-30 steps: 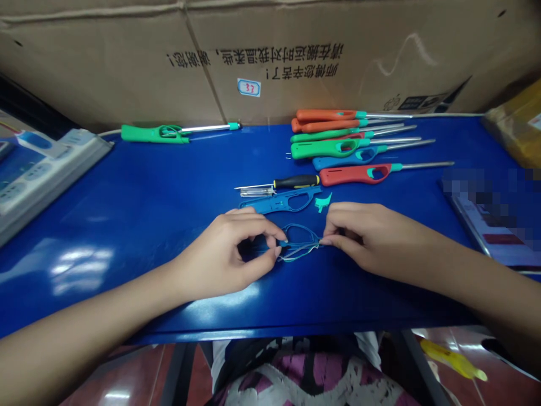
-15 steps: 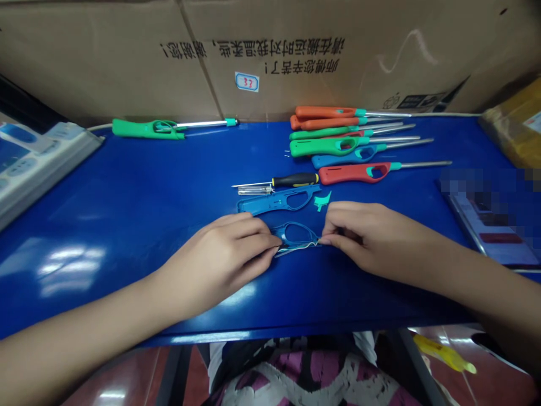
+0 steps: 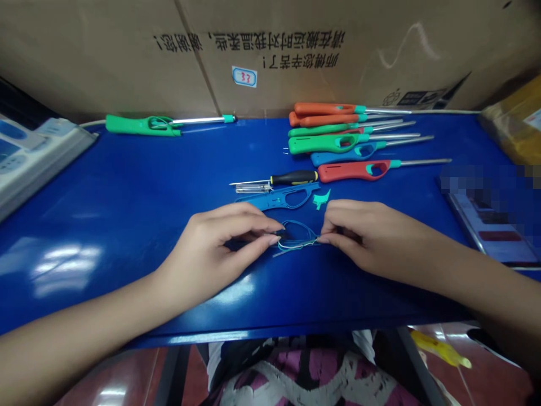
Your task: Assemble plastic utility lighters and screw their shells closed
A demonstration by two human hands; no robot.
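Note:
A small black part (image 3: 282, 233) with a thin white wire is pinched between the thumb and fingers of my left hand (image 3: 226, 239). The wire (image 3: 298, 246) loops across the blue lighter shell half (image 3: 310, 228) lying under my hands. At that shell's right end, the fingertips of my right hand (image 3: 359, 234) are closed on the wire and seem to touch the shell's tip. Most of this shell is covered by my left hand. Just behind lie the other blue shell half (image 3: 270, 200) and a turquoise trigger (image 3: 322, 199).
A black-handled screwdriver (image 3: 293, 178) and a clear lighter tank (image 3: 252, 188) lie behind the shells. Several assembled lighters (image 3: 355, 171) are grouped at back right, with a green lighter (image 3: 139, 125) at back left. A power strip (image 3: 46, 158) borders the left, a phone-like device (image 3: 486, 225) the right.
My left hand has lifted slightly and opened its grip posture, showing the black part at its fingertips. The white wire now bows more. My right hand stays nearly in place.

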